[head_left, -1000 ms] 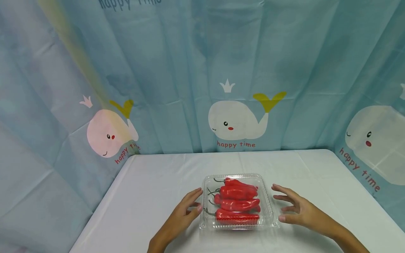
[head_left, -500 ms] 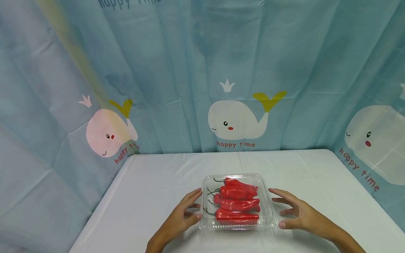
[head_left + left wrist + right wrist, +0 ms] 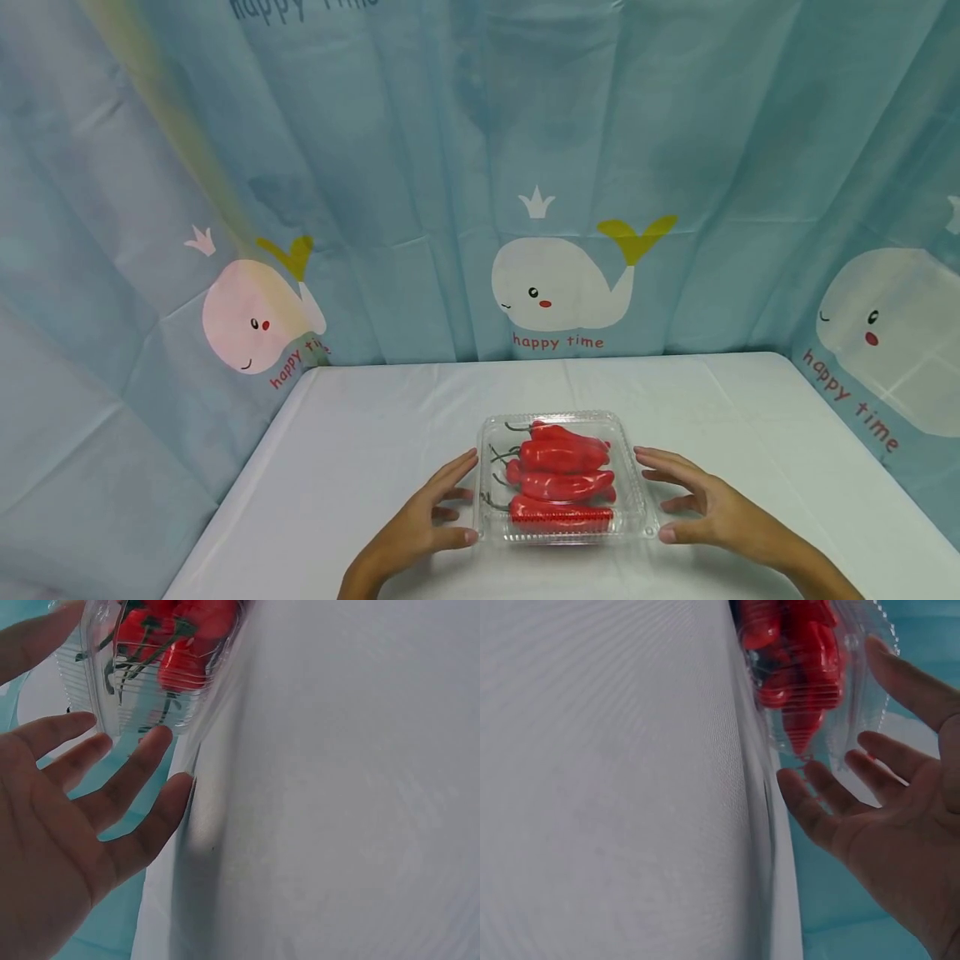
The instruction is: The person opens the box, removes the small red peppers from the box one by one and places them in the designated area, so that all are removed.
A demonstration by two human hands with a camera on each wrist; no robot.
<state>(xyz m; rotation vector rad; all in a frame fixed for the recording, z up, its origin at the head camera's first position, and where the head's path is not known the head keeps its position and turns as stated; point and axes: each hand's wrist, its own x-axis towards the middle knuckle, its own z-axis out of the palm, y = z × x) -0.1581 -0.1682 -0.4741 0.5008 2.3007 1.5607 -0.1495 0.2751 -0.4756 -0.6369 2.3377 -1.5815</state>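
Observation:
A clear plastic clamshell box (image 3: 641, 508) lies on the table with its lid down, and several red peppers (image 3: 562, 483) with thin green stems show through it. My left hand (image 3: 423, 521) is at the box's left side, thumb and fingers spread apart near its edge. On the opposite side, my right hand (image 3: 697, 500) has its fingers spread close to the right edge. Both wrist views show relaxed fingers around the ends of the box (image 3: 112, 697); neither hand grips it. Whether any fingertip touches the plastic I cannot tell.
A white cloth covers the table (image 3: 375, 433). Behind and beside it hangs a light blue curtain (image 3: 390, 167) printed with whales and the words "happy time".
My right hand has come a little closer to the box. The left thumb has moved down and away from the left fingers. The box stays where it was.

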